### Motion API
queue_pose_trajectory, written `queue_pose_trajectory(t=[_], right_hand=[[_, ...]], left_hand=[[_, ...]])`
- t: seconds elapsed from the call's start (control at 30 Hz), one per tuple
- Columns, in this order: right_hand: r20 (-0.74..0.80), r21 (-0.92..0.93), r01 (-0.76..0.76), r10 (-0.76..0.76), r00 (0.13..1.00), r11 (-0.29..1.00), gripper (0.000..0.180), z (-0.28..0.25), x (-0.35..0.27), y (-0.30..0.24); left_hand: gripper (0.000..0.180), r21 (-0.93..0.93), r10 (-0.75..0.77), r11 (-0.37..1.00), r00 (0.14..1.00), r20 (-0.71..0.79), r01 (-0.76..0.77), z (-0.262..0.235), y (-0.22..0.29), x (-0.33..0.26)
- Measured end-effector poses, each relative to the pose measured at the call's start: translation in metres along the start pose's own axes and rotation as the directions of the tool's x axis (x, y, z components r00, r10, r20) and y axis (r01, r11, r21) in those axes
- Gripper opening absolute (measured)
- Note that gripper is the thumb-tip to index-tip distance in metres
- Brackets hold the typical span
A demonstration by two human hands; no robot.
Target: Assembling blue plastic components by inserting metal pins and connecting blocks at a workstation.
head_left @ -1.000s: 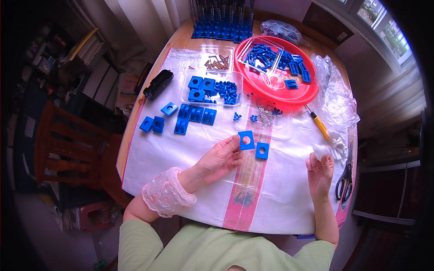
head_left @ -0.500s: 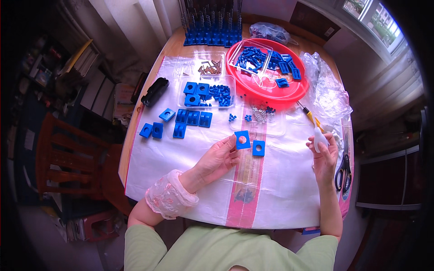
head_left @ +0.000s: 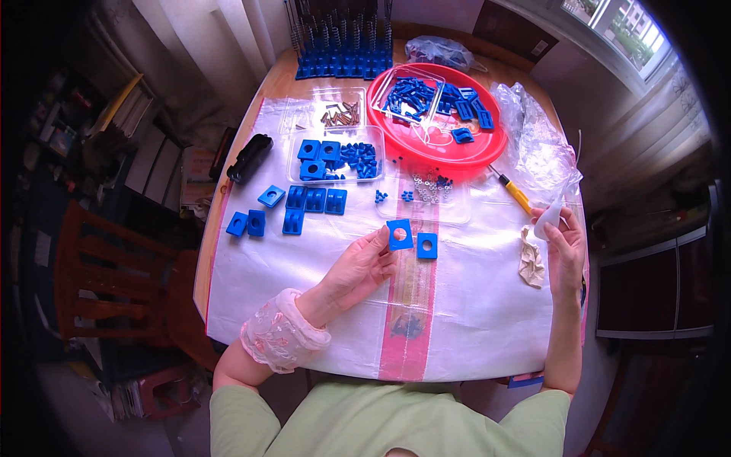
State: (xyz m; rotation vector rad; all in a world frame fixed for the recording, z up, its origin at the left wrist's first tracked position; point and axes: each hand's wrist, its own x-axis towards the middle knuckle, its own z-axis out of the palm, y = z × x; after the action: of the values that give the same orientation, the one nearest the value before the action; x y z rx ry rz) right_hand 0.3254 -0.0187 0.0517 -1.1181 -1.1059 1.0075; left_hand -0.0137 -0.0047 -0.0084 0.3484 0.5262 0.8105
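Observation:
Between the fingertips of my left hand (head_left: 356, 270) is a blue square plate (head_left: 394, 237) with a round hole, held up above the cloth. A similar blue holed block (head_left: 433, 246) lies just to its right on the table. Off to the right, my right hand (head_left: 566, 247) is closed round a small translucent white squeeze bottle (head_left: 546, 222). Beside that hand lie a crumpled beige cloth (head_left: 531, 259) and a yellow-handled screwdriver (head_left: 515, 195). The scissors are almost wholly hidden behind my right forearm.
Several blue blocks (head_left: 315, 199) lie at the left near a black case (head_left: 250, 158). Behind are a clear tray (head_left: 335, 181) of blue parts, a box of brass-coloured pieces (head_left: 342, 114), a red basin (head_left: 487, 156), plastic wrap (head_left: 537, 141) and a rack of springs (head_left: 343, 65).
My right hand has moved to the right with the squeeze bottle, uncovering the crumpled cloth and covering the scissors. My left hand still holds the plate. The whole view has shifted slightly.

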Motion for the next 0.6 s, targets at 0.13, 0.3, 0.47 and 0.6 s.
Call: queue_pose_trajectory(t=[0.13, 0.3, 0.47, 0.6], right_hand=[[-0.025, -0.101, -0.055, 0.052, 0.998, 0.993, 0.024, -0.002, 0.001, -0.008], [0.057, -0.214, -0.115, 0.13, 0.99, 0.97, 0.024, 0.008, 0.01, -0.001], [0.159, -0.353, 0.006, 0.053, 0.986, 0.936, 0.027, 0.012, 0.038, 0.036], [0.208, -0.48, 0.093, 0.011, 0.978, 0.872, 0.025, 0.026, 0.05, 0.049]], left_hand=[[0.03, 0.001, -0.006, 1.0, 1.0, -0.003, 0.006, 0.001, 0.0, 0.001], [0.031, 0.01, -0.019, 1.0, 1.0, -0.012, 0.019, 0.003, 0.0, 0.001], [0.031, 0.021, -0.015, 1.0, 0.999, -0.028, 0.016, 0.007, 0.002, 0.0], [0.03, 0.014, -0.01, 1.0, 0.999, -0.034, 0.01, 0.003, 0.002, 0.001]])
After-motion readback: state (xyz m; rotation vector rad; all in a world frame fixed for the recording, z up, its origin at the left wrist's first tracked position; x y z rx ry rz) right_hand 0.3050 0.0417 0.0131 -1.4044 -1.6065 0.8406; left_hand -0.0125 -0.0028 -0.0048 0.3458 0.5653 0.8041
